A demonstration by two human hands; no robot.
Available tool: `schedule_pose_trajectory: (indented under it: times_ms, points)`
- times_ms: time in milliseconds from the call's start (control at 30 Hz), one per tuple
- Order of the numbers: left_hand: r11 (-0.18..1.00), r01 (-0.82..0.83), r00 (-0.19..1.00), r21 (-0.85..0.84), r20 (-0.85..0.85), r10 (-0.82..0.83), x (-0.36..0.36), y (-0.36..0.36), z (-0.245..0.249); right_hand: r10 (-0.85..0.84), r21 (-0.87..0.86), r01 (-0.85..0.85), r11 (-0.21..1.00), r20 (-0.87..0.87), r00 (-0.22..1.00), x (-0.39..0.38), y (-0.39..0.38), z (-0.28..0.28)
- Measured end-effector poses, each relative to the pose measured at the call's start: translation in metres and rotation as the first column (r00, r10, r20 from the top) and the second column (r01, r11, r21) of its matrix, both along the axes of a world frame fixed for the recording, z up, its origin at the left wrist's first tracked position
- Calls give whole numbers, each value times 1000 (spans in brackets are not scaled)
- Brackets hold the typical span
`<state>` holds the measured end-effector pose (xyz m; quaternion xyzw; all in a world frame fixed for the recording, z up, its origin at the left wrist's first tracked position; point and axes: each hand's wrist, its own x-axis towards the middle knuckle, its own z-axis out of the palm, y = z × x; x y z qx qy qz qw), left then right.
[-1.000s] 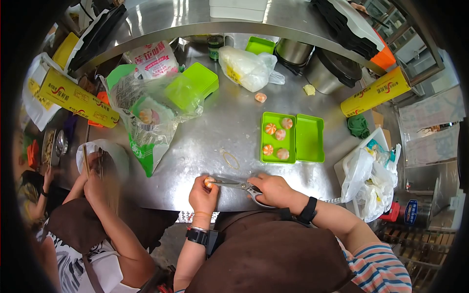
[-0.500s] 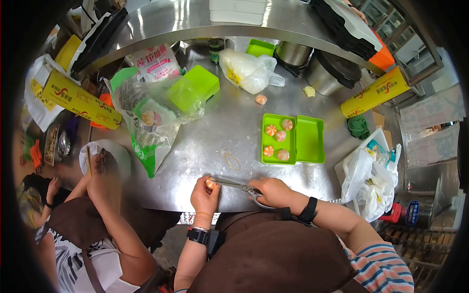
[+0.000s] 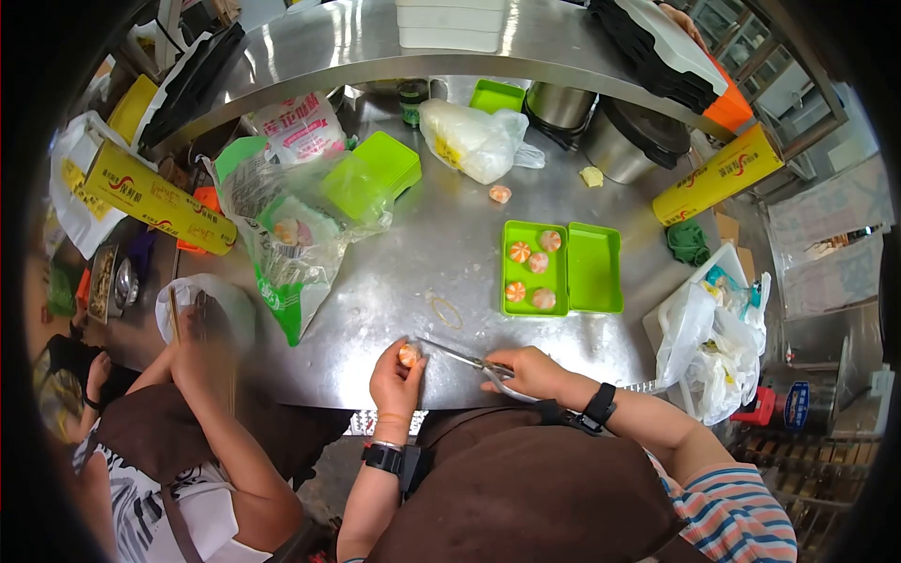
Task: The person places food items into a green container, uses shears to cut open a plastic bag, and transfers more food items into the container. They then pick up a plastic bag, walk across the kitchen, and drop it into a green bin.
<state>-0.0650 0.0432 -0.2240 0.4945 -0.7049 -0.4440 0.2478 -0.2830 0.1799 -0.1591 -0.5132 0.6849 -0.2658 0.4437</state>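
The ball (image 3: 409, 356) sat pinched in the left hand's curled fingers above the table (image 3: 324, 361). Just beside it were the scissors (image 3: 460, 355), handles gripped by the right hand's bent fingers (image 3: 497, 357). A light pinch, clear of the tips, seemed wisest.

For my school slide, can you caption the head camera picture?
Left hand holding an orange-and-white striped ball, right hand holding scissors, near an open green box with five more balls.
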Motion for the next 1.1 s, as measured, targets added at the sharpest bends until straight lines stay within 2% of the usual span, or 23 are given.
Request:
schedule_pose_trajectory:
  times_ms: [67,133,200,233,300,367,433,467,567,600,700,767,800,867,900,933,1000,1033,1100]
  points:
    - [1000,-5,1000,14,6,4,-1,2,3,24,-39,-24,999,-12,1000,1,4,-7]
    - [1000,-12,1000,24,12,11,-1,1,1,13,-16,-12,1000,50,999,2,2,-9]
    - [1000,-20,990,-7,-138,19,-1,1,-1,-5,-26,7,1000,82,997,3,-2,-4]
    - [1000,-18,991,-3,-134,18,0,1,4,-24,-32,28,999,112,993,5,-3,-1]
    - [961,116,974,-251,217,-61,-1,-2,18,19,-43,-15,999,91,996,7,-3,-7]
    - [969,104,980,-225,188,-62,-3,-1,17,66,-60,-62,996,64,996,7,-4,-6]
    - [977,85,985,-194,166,-53,-2,-1,16,-54,-120,70,990,130,990,11,-6,12]
    - [974,88,984,-210,168,-52,-1,-1,15,-53,-115,69,991,135,989,11,-5,8]
    - [974,77,986,-213,162,-43,-3,2,14,126,-49,-126,991,-17,992,2,-1,-24]
    - [979,61,986,-194,162,-29,-3,0,15,124,-55,-125,991,-20,992,2,-3,-17]
    - [970,73,987,-231,159,-36,-3,-1,14,34,-13,-34,999,3,999,8,-4,5]
    - [972,59,989,-229,144,-26,-5,0,14,-92,-138,115,984,163,982,10,-12,19]
    - [972,38,992,-230,127,-9,-6,0,14,-94,-139,117,983,161,982,9,-11,13]
    - [976,21,993,-218,119,5,-7,1,15,88,-96,-90,991,-30,996,7,-9,-10]
    - [973,28,991,-227,137,3,-6,2,13,158,-21,-160,987,-65,985,4,-10,-9]
    - [971,37,988,-237,155,0,-5,0,13,156,-25,-158,987,-65,986,3,-10,-8]
    - [975,19,990,-220,144,13,-5,1,13,29,-107,-37,994,-71,997,4,-7,1]
    - [971,21,989,-238,145,14,-7,1,16,31,-101,-38,994,-71,997,6,-8,8]
    - [971,13,989,-237,148,23,-8,0,16,-67,-138,87,987,141,988,9,-14,19]
